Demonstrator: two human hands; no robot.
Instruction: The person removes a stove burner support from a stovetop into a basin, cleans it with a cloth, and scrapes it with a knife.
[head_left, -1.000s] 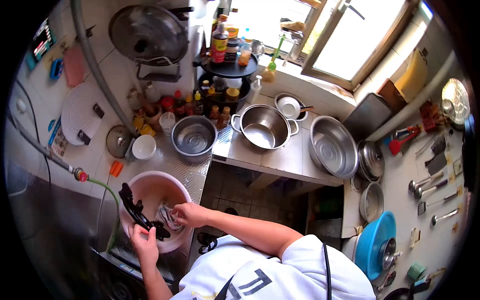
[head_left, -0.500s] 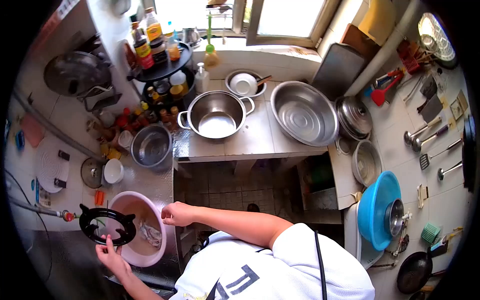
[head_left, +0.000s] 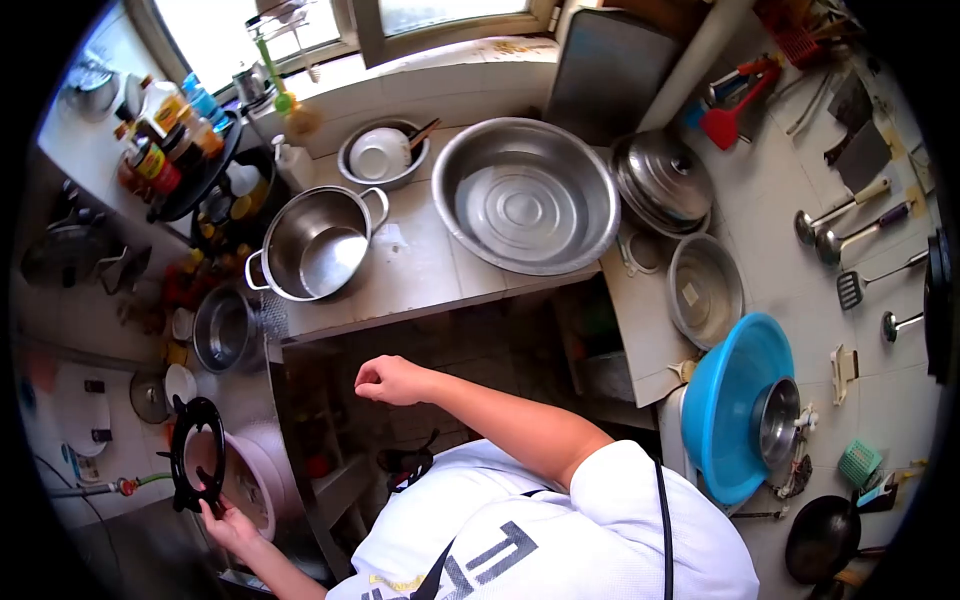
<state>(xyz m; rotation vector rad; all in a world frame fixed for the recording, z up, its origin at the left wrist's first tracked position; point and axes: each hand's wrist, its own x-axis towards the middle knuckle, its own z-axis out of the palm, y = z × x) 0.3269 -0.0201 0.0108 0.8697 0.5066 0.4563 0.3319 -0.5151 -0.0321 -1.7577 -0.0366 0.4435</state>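
At the lower left my left hand (head_left: 230, 523) grips the lower edge of a black ring-shaped stove grate (head_left: 183, 455), which is tilted nearly upright. Behind the grate stands a pink basin (head_left: 272, 465), partly covered by it. My right hand (head_left: 395, 381) is in the air to the right of the basin, over the dark gap below the counter. Its fingers are curled together, and nothing can be made out in them.
On the tiled counter (head_left: 425, 255) stand a two-handled pot (head_left: 318, 245), a small bowl in a metal basin, and a large metal basin (head_left: 525, 197). A blue basin (head_left: 738, 410) is at the right. Utensils hang on the right wall. Bottles fill a black rack at the upper left.
The view has turned to the right. My right hand has left the pink basin and the cloth in it. My left hand has lifted the grate away from over the basin, and it now stands more upright.
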